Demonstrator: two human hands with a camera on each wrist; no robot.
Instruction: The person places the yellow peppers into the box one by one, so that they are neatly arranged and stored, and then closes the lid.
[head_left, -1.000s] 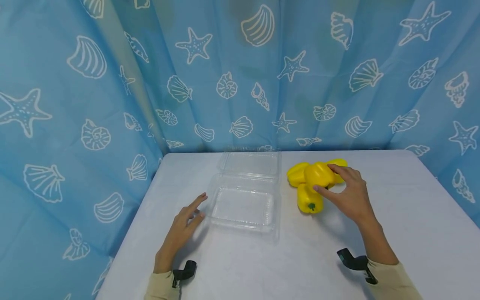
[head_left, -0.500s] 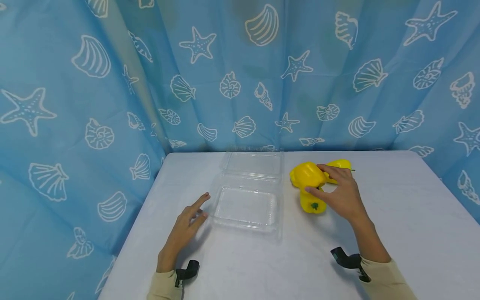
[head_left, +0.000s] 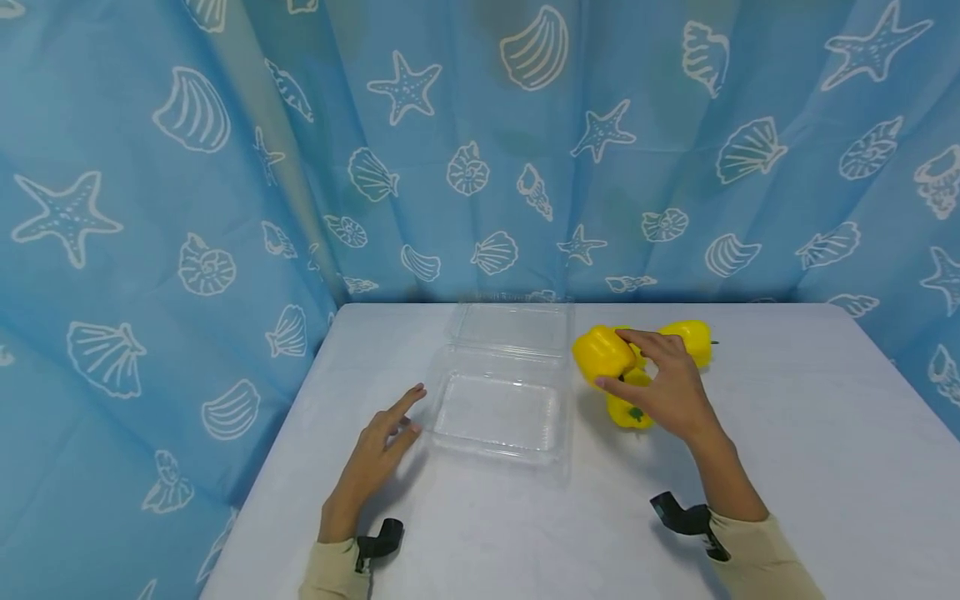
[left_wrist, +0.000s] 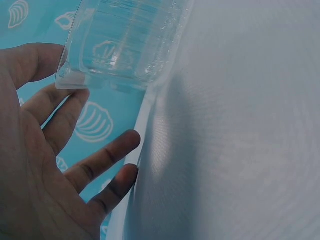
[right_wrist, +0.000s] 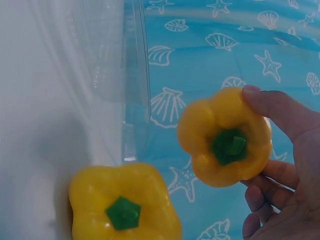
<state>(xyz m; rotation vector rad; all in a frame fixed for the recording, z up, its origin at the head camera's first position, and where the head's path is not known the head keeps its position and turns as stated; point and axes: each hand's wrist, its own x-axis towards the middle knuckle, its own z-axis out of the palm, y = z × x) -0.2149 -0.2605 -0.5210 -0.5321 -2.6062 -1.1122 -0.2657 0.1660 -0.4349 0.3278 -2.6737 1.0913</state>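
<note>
My right hand (head_left: 670,387) holds a yellow bell pepper (head_left: 602,354) between thumb and fingers, above the other peppers. In the right wrist view its green stem faces the camera. Below it lies another yellow bell pepper (right_wrist: 90,195); one more pepper (head_left: 696,340) rests behind my right hand, and others are partly hidden. A clear plastic clamshell box (head_left: 495,417) lies unfolded on the table, its lid (head_left: 512,329) toward the back. My left hand (head_left: 375,450) is at the box's left edge, fingers mostly extended; in the left wrist view thumb and fingertips meet the rim (left_wrist: 72,82).
A white cloth covers the table (head_left: 517,533). Behind and to the left hangs a blue curtain (head_left: 450,108) with white shells and starfish, close to the table's back edge. A dark wrist camera (head_left: 678,512) sits on the right sleeve, another (head_left: 381,540) on the left.
My right hand has carried the held pepper leftward off the pile, toward the box, uncovering more of the peppers behind it. The left hand stays by the box edge; the head view has shifted slightly.
</note>
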